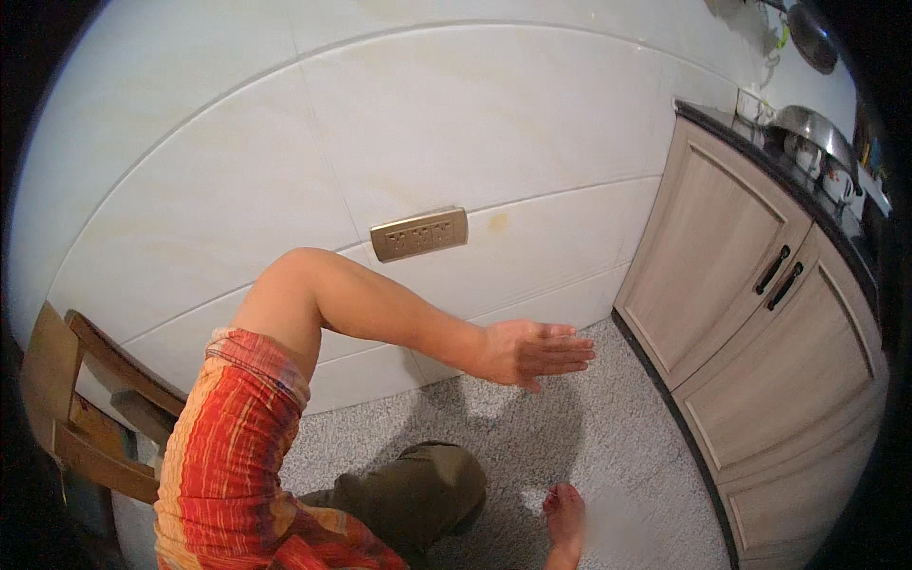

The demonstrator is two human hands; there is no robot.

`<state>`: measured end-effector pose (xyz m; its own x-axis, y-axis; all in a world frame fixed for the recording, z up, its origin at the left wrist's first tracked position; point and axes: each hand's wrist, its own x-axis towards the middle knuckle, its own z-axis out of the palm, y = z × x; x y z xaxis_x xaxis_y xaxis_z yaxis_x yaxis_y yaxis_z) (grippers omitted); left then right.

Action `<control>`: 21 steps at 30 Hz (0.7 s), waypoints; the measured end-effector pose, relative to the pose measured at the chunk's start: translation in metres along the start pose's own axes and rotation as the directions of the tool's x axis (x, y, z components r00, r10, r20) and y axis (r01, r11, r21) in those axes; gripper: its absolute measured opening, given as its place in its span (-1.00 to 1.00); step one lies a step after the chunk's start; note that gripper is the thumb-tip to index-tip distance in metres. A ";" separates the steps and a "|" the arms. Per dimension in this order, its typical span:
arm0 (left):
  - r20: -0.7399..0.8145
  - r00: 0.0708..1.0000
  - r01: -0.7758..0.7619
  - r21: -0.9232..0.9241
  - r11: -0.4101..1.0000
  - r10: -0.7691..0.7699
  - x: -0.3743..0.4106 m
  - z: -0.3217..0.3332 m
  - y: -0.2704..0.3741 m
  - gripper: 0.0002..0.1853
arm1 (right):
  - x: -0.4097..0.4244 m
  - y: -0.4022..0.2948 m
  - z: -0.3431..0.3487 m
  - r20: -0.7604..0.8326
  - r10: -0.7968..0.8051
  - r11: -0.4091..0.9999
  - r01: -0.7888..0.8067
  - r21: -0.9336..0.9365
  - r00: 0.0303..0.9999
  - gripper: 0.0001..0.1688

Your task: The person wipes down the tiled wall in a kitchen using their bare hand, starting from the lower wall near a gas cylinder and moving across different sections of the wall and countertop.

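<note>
My left hand (538,350) is stretched out over the floor with its fingers extended, and nothing shows in it. Its bare forearm crosses in front of the tiled wall, below a gold-coloured wall socket plate (419,234). Lower down, near the bottom edge, is my right hand (565,516), small in the picture with its fingers curled. A pale patch appears beside those fingers; whether it is a held thing or lit floor cannot be told. My knee in olive trousers (427,484) is bent to the left of the right hand.
A wood-grain cabinet (719,256) with black handles stands on the right. Its dark countertop (755,142) carries a metal basin (816,132) and patterned cups (837,182). A pan (812,39) hangs above. On the left is a wooden chair (107,463). Speckled grey flooring (627,399) lies below.
</note>
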<state>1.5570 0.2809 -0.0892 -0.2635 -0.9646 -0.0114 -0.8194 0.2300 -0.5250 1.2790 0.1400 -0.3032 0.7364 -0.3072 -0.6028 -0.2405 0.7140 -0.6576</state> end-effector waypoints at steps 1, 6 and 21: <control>-0.019 1.000 0.003 -0.074 0.997 -0.004 -0.002 -0.009 0.002 -0.20 | -0.001 -0.004 0.000 0.030 -0.013 1.000 0.013 -0.003 0.999 -0.86; 0.186 0.982 0.080 -0.208 0.975 -0.041 -0.022 -0.044 0.034 -0.22 | -0.026 -0.020 0.027 0.109 -0.141 0.983 0.152 -0.102 0.984 -0.85; 0.228 0.728 -0.665 0.002 -0.747 -0.647 -0.012 -0.072 0.090 -0.14 | -0.106 -0.075 0.138 0.255 -0.460 0.839 0.510 -0.188 0.850 -0.86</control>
<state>1.4500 0.3228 -0.0747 0.4543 -0.8802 0.1374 0.7883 0.4690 0.3982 1.3058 0.2056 -0.1275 0.8983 -0.4291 -0.0949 0.0551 0.3242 -0.9444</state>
